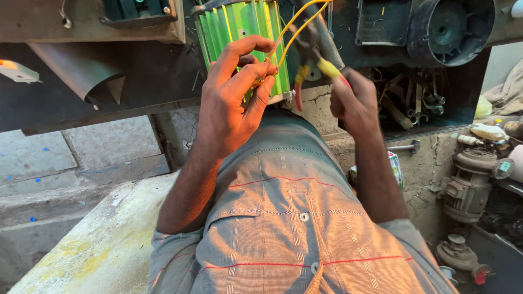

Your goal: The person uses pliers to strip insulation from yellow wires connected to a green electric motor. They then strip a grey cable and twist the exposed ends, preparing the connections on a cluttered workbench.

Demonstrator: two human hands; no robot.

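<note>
My left hand (237, 90) pinches a thin yellow wire (297, 19) between thumb and fingers, in front of a green finned metal block (239, 24) at the edge of a dark workbench (147, 76). My right hand (354, 100) grips pliers (313, 51) with red and yellow handles. The plier jaws point up at the looped yellow wires beside the green block. Both forearms reach forward over my grey striped shirt.
A round black motor housing (449, 27) sits on the bench at the upper right. Loose metal parts (411, 100) fill a shelf below it. Old motors (468, 188) stand on the floor at the right. A concrete ledge (103, 239) lies at the lower left.
</note>
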